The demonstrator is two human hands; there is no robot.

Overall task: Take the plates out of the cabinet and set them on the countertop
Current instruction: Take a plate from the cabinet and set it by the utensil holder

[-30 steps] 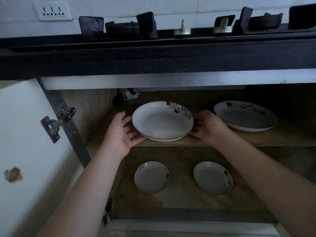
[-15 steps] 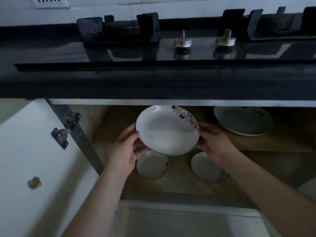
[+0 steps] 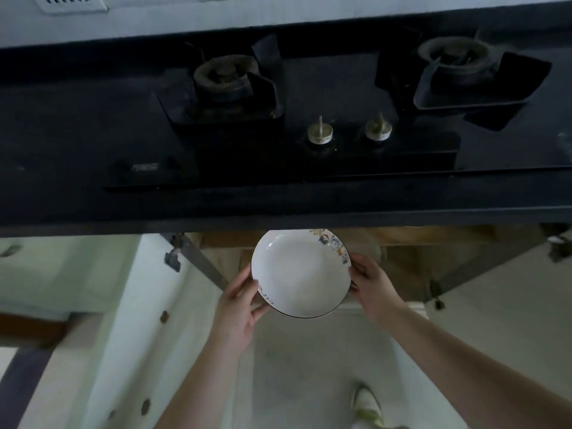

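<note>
Hands first: our left hand [image 3: 240,308] and right hand [image 3: 373,286] are each closed on opposite rims of the white plate [image 3: 300,274], which a second ago sat on the cabinet's upper shelf and is now out, level, just below the countertop [image 3: 93,209] edge. Beyond lies the gas hob [image 3: 309,119], so we judge only the lift and set-down remain for this plate.
</note>
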